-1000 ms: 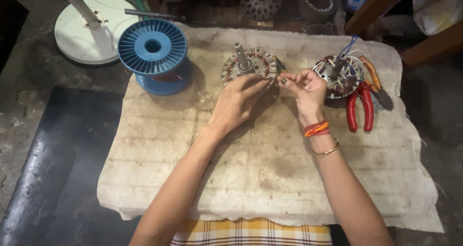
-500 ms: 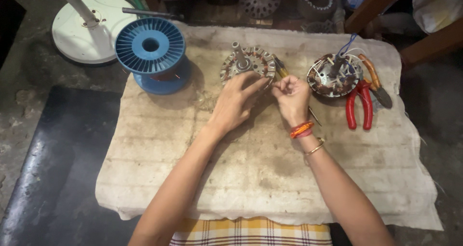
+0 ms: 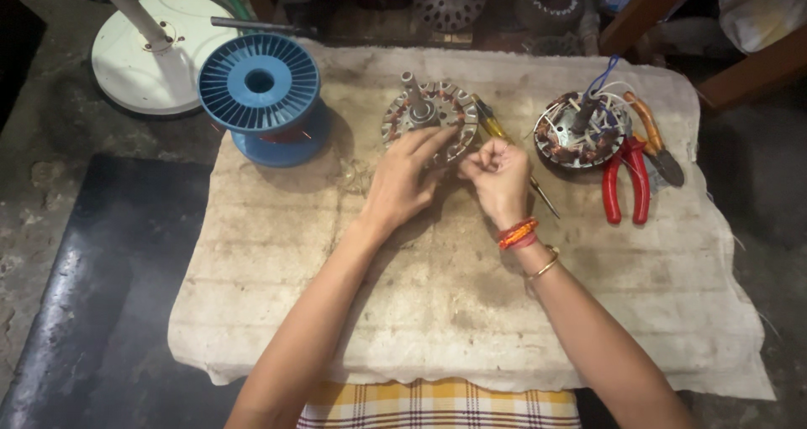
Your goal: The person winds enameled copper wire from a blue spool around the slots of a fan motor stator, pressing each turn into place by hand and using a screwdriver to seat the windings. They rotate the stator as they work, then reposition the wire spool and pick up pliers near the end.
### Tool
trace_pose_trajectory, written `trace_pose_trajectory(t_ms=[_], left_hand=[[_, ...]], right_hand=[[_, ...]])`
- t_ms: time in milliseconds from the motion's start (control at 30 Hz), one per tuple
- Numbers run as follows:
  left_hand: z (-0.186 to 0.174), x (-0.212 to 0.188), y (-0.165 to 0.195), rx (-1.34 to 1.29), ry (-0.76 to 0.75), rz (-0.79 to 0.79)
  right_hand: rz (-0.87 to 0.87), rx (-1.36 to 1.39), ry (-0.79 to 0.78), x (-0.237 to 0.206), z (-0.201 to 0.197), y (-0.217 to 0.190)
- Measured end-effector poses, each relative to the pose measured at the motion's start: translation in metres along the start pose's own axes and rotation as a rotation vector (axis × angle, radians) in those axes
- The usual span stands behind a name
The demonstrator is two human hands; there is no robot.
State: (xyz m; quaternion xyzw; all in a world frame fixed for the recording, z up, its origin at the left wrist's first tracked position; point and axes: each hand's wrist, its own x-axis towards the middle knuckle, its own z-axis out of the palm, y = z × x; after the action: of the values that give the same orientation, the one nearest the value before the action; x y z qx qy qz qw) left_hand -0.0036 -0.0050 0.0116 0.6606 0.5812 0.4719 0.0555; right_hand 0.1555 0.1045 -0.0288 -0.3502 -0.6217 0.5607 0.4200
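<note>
Copper wire, too thin to see, seems pinched by right hand (image 3: 498, 175); left hand (image 3: 403, 181) steadies stator (image 3: 430, 126) mid-frame. Yank hard, it'll probably snap.

A second ago the right hand (image 3: 502, 177) is over by the round motor part with the loose wires (image 3: 580, 131), near the red pliers (image 3: 626, 181). Now it sits close to the left hand (image 3: 403, 181), just below the other round motor part with the copper coils (image 3: 429, 118), and its fingers are curled in a loose fist. The gap between the two hands is much smaller. The left hand lies a bit flatter, with its fingers reaching onto the lower edge of the coil part. The screwdriver with the yellow handle (image 3: 496, 131) shows more now beside the right hand.
</note>
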Motion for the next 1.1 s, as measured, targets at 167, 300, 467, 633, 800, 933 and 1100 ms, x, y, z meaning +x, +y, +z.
trace_pose_trajectory(t_ms=[167,300,467,633,800,933,1100], left_hand=[[0.000,0.003,-0.001,-0.032,0.010,-0.024],[-0.002,0.002,-0.001,-0.065,0.020,-0.007],[-0.003,0.003,-0.001,-0.054,0.024,0.009],[-0.003,0.003,-0.001,-0.067,0.024,-0.014],[-0.004,0.003,0.000,-0.063,0.030,0.002],[-0.003,0.003,0.000,-0.086,-0.020,-0.117],[-0.002,0.002,-0.003,-0.020,0.022,0.053]], right_hand=[[0.025,0.011,-0.053,0.000,-0.002,-0.010],[-0.038,-0.179,-0.102,-0.003,-0.003,-0.023],[-0.134,-0.322,-0.161,-0.007,-0.004,-0.045],[-0.221,-0.325,-0.160,-0.006,-0.007,-0.051],[-0.224,-0.125,-0.189,0.003,-0.009,-0.040],[-0.140,0.030,-0.234,0.006,-0.015,-0.033],[-0.128,0.014,-0.208,0.010,-0.017,-0.025]])
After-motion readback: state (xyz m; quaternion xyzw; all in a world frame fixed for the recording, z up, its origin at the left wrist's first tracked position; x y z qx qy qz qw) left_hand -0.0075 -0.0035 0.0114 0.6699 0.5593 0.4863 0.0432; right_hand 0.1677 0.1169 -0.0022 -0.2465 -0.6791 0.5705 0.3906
